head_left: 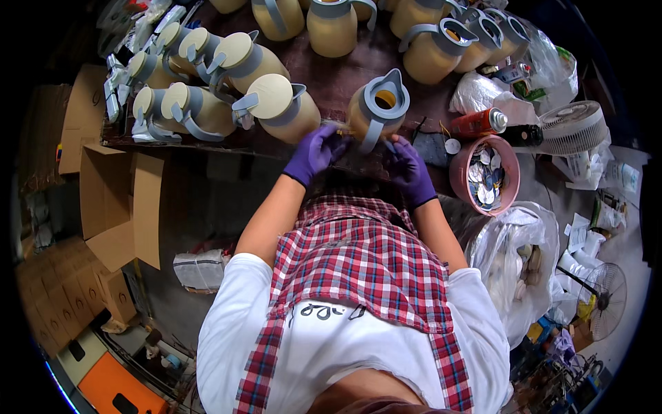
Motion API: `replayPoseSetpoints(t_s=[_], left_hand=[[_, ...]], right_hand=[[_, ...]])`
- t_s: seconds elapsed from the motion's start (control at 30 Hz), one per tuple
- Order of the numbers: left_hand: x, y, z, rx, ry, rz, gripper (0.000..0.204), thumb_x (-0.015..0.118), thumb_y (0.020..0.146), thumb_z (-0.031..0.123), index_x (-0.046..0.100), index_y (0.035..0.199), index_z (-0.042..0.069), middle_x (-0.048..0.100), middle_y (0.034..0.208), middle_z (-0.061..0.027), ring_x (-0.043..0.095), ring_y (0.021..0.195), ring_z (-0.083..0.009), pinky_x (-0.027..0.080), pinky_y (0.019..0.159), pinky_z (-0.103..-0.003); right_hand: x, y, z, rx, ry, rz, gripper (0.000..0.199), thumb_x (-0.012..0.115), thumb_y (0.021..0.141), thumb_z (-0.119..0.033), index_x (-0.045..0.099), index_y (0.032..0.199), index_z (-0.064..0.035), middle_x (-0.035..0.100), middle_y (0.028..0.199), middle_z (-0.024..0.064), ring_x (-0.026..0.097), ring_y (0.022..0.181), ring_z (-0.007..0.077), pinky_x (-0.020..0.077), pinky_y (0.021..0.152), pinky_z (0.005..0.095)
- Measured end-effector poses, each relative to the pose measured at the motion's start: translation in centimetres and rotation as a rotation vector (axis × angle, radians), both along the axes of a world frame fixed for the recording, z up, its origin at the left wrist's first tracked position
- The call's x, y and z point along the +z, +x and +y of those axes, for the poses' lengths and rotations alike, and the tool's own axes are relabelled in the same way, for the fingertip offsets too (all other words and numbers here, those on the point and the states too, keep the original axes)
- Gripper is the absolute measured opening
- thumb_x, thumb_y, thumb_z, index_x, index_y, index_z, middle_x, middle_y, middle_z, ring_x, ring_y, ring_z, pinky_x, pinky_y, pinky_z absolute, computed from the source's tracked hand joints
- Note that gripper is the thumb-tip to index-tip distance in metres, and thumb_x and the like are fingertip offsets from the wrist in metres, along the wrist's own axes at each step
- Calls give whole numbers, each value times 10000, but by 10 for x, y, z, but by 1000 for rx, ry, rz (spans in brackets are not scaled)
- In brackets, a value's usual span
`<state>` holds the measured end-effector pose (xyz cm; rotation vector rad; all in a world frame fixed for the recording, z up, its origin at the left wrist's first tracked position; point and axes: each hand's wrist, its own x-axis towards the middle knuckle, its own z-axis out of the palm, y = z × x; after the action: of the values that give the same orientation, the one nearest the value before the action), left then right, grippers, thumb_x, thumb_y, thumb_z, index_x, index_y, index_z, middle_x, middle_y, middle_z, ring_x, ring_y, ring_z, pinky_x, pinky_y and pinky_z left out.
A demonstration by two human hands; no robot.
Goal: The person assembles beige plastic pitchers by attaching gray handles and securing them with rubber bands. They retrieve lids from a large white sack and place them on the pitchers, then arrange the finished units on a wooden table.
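An open cream jug (358,116) with a grey rim, spout and handle stands upright near the table's front edge, its handle toward me. My left hand (317,155), in a purple glove, is beside its left side with the fingers curled together around a small yellowish bit, too small to make out. To the right of the handle is my right hand (412,171), also gloved, fingertips drawn together; what they hold is unclear. Left of the open jug, a cream jug with a round lid (295,123) stands close to my left hand.
Several lidded jugs (241,58) crowd the table's left; several open ones (427,58) stand at the back right. A pink basket (511,165) of round tags, a red spray can (476,123) and a small fan (572,129) are right. An open carton (103,186) is left.
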<state>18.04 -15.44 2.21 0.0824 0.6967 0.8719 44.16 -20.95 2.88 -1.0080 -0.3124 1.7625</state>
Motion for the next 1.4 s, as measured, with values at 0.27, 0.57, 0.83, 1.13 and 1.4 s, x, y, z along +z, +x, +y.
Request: replayPoseSetpoints(t_s=[0.27,0.57,0.83,1.13,1.4], left_hand=[[80,29,4,-77,524,53,216,524,1085,225,558,1213,54,605,1104,-35,586,1058,-107,469,974,-258],[75,17,-12,-66,545,44,413,464,1086,166,475,1476,28,632,1045,-30,591,967,-107,470,902,-249],[109,23,-14,-22,1073,978,353,710,942,169,681,1286,93,648,925,-12,618,751,-148,481,725,-286],[157,8,25,62,1679,1787,183,734,767,199,726,946,233,572,897,-8,553,904,-263,412,802,-443],[201,-43,26,-81,1615,2123,406,668,811,126,727,1180,285,593,977,-42,548,1003,-284,410,882,-449]], right_hand=[[102,-19,12,137,423,-495,297,611,954,-63,663,1242,-16,681,1134,31,650,1052,133,493,941,285],[128,-40,33,31,816,-1412,152,745,820,-153,738,959,-92,680,948,103,661,901,304,504,843,405],[129,-48,45,133,965,-1608,124,703,828,-191,703,942,-142,674,913,70,654,879,299,492,761,429],[136,-50,58,171,1014,-1486,138,684,786,-202,702,891,-114,663,957,93,647,854,320,502,739,450],[126,-66,67,245,991,-1608,125,665,792,-165,701,900,-113,650,898,92,655,853,305,496,732,455]])
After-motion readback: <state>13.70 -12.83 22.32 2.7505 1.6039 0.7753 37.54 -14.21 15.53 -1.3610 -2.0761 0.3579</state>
